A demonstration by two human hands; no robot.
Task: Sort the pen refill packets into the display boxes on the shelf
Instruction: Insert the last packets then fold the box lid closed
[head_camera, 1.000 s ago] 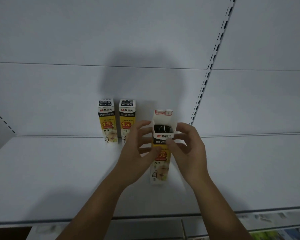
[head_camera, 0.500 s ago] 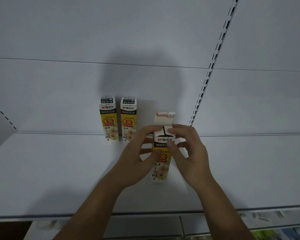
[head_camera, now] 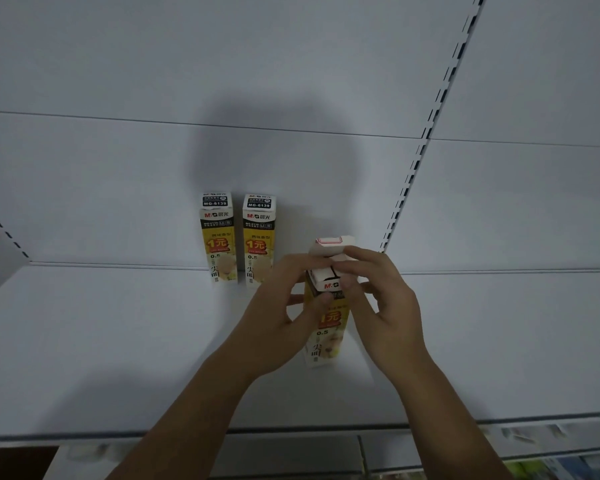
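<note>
Head view: my left hand and right hand both grip the third display box, which stands upright on the white shelf, forward of the back panel and to the right of the other two boxes.

Change over the last second: the mouth of the box was open, with dark refills showing inside. Now the small inner flaps are folded down over the opening and the contents are hidden. The lid flap with its red outline is not yet tucked; it stands up behind my fingers.

Judgement: filling of this box looks finished, and closing is the step in hand. Tucking the lid should complete it.

Fingers: left thumb pressed on the front face, the other left fingers curled round the left wall. Right index finger lies across the folded flaps, and the remaining right fingers curl against the right wall. Both hands are clamped on the box.

Appearance: tall narrow carton, white top band with a red logo, yellow middle, pale base.

The far-left box and the second box stand closed, just beside each other against the back panel.
</note>
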